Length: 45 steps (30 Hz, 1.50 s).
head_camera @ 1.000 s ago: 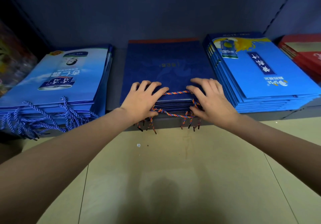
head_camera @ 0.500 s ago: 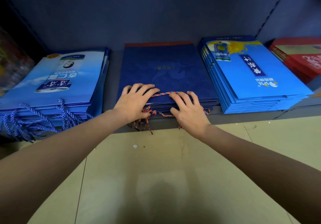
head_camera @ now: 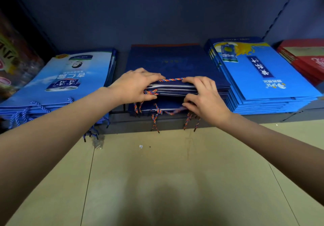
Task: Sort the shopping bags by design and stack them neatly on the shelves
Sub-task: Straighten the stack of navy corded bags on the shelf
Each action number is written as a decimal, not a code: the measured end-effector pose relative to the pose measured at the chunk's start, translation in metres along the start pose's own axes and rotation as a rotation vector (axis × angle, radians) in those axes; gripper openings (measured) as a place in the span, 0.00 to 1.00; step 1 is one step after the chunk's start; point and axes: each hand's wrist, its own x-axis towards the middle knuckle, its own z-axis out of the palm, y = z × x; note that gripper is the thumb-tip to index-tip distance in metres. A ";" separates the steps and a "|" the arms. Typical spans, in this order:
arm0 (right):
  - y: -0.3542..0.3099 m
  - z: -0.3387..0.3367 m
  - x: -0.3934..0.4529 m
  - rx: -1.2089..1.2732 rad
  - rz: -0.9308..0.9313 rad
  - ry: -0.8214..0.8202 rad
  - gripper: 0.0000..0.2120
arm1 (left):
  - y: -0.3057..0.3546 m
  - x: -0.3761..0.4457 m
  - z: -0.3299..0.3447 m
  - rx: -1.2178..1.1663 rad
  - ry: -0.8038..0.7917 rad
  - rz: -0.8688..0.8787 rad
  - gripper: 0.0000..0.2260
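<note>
Both hands (head_camera: 135, 85) (head_camera: 205, 99) on navy bags (head_camera: 175, 62), front edge raised

Both forearms are bare up to the frame's edge, with no sleeve, cuff, watch or bracelet in sight. The left hand (head_camera: 135, 85) and right hand (head_camera: 206, 97) wear no gloves; the fingers (head_camera: 196, 81) seem ringless, though the dim light blurs them.
</note>
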 end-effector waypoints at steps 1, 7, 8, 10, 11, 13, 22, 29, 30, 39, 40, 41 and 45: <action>0.001 -0.002 0.001 -0.008 -0.005 -0.002 0.07 | -0.001 0.001 -0.002 -0.011 -0.002 0.004 0.29; -0.008 -0.011 0.009 -0.092 -0.050 0.104 0.04 | 0.000 -0.001 -0.004 0.042 0.058 0.024 0.27; -0.015 -0.010 0.008 -0.096 -0.100 0.137 0.03 | 0.001 -0.002 -0.003 0.059 0.067 0.030 0.27; -0.034 0.001 0.004 -0.077 -0.185 0.122 0.06 | 0.001 -0.003 0.000 0.089 0.079 0.038 0.27; -0.046 0.009 0.002 -0.081 -0.171 0.063 0.10 | 0.001 -0.003 0.000 0.094 0.085 0.037 0.27; -0.070 0.024 0.002 -0.108 0.013 -0.133 0.22 | 0.000 -0.003 -0.002 0.091 0.103 0.029 0.27; -0.104 0.050 0.033 0.415 0.797 -0.180 0.09 | 0.002 -0.004 0.000 0.106 0.089 0.043 0.26; -0.091 0.002 0.022 1.084 0.820 -0.237 0.14 | -0.002 -0.002 0.002 0.152 0.088 0.075 0.26; -0.087 -0.009 0.023 1.023 0.783 -0.254 0.13 | -0.002 -0.001 0.003 0.157 0.088 0.081 0.26; -0.028 -0.080 0.024 0.532 0.638 -0.027 0.08 | -0.007 0.003 -0.007 0.147 0.158 0.087 0.25; -0.034 -0.073 0.021 0.686 0.687 -0.002 0.09 | -0.008 0.003 -0.011 0.144 0.186 0.082 0.24; -0.043 -0.065 0.017 0.766 0.665 0.006 0.08 | -0.009 0.004 -0.015 0.144 0.223 0.081 0.24; -0.066 -0.017 0.008 0.509 0.287 -0.316 0.26 | -0.016 0.006 -0.024 0.210 0.414 0.105 0.22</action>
